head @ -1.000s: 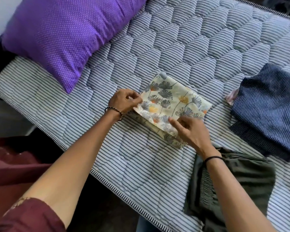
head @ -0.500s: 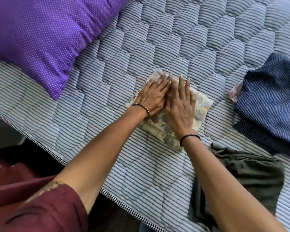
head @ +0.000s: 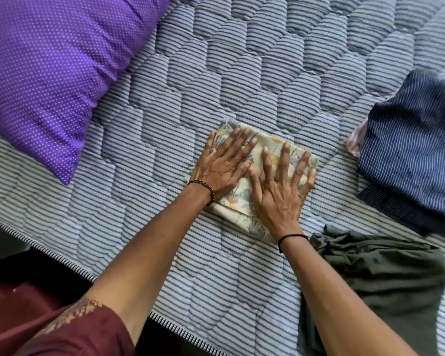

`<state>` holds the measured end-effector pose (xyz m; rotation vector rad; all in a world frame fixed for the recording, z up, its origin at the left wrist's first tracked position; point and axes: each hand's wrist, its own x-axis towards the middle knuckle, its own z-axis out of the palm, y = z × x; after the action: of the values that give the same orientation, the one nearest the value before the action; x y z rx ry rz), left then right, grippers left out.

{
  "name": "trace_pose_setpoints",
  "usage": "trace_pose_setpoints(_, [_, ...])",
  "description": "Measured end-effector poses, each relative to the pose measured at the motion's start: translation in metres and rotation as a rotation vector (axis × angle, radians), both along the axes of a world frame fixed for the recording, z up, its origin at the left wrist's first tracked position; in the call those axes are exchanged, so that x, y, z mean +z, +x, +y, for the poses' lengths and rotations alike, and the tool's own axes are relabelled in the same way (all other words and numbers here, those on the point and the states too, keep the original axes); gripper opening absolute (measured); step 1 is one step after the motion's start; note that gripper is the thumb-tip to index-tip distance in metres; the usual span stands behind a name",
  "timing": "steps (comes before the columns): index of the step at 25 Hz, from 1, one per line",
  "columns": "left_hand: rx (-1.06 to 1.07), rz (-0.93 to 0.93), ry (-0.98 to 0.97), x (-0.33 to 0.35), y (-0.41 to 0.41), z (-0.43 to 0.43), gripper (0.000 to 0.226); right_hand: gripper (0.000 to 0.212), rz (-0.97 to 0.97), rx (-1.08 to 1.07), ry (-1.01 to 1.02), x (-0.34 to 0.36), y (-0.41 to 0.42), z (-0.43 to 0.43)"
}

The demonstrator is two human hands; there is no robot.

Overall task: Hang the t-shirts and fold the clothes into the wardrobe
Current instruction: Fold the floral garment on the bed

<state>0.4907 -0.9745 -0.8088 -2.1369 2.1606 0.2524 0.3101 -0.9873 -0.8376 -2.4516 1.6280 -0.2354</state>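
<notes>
**Two flat hands press a folded floral cloth on a striped mattress**

A person leans over a bed, both bare arms reaching forward. On the quilted grey-and-white striped mattress (head: 165,119), near its middle and a little toward the near edge, lies a small folded floral cloth (head: 242,200), pale cream with grey and orange flower prints, folded to a compact rectangle.

Both hands lie palm-down on top of it, side by side. The left hand (head: 222,165) covers the cloth's left half, its fingers (head: 238,141) straight and slightly spread, reaching to the far edge. The right hand (head: 280,191) covers the right half, its fingers (head: 284,160) also straight and fanned wider apart, with the little finger at the cloth's right edge. Neither hand grips anything; they simply press flat on the fabric. The two thumbs nearly meet in the middle.

A beaded bracelet (head: 203,187) circles the left wrist, and a thin black band (head: 290,238) circles the right. A maroon sleeve (head: 75,332) with gold trim shows at the lower left.

To the right of the cloth, apart from it, a folded navy striped garment (head: 416,155) rests on the mattress, with a scrap of pink fabric (head: 356,140) peeking from beneath its left side. Nearer, by the right forearm, sits a rumpled olive-green garment (head: 385,273). A purple pillow (head: 49,73) with white dots fills the upper left.
</notes>
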Motion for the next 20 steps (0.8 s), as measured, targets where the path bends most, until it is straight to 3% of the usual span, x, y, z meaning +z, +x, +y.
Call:
trace_pose_setpoints(7, [0.025,0.091,0.016,-0.001,0.003,0.001,0.06,0.061,-0.088,0.026,0.039,0.005,-0.011,-0.004])
trace_pose_setpoints(10, [0.222,0.268,-0.034,0.002,0.003,0.012,0.081,0.062,-0.451,-0.172,0.19,0.02,-0.024,-0.001])
trace_pose_setpoints(13, [0.564,0.288,-0.078,0.015,-0.006,0.023,0.094,0.073,-0.785,-0.441,0.385,0.045,-0.029,0.012])
trace_pose_setpoints(15, [0.723,0.418,-0.024,0.027,-0.004,0.024,0.083,0.07,-0.951,-0.635,0.518,0.064,-0.031,0.013])
trace_pose_setpoints(18, [0.876,0.691,0.095,0.043,0.006,0.017,0.078,0.043,-1.142,-0.909,0.772,0.071,-0.037,-0.003])
trace_pose_setpoints(20, [0.945,0.916,0.161,0.048,0.011,0.016,0.077,0.052,-1.144,-0.86,0.954,0.071,-0.041,-0.011])
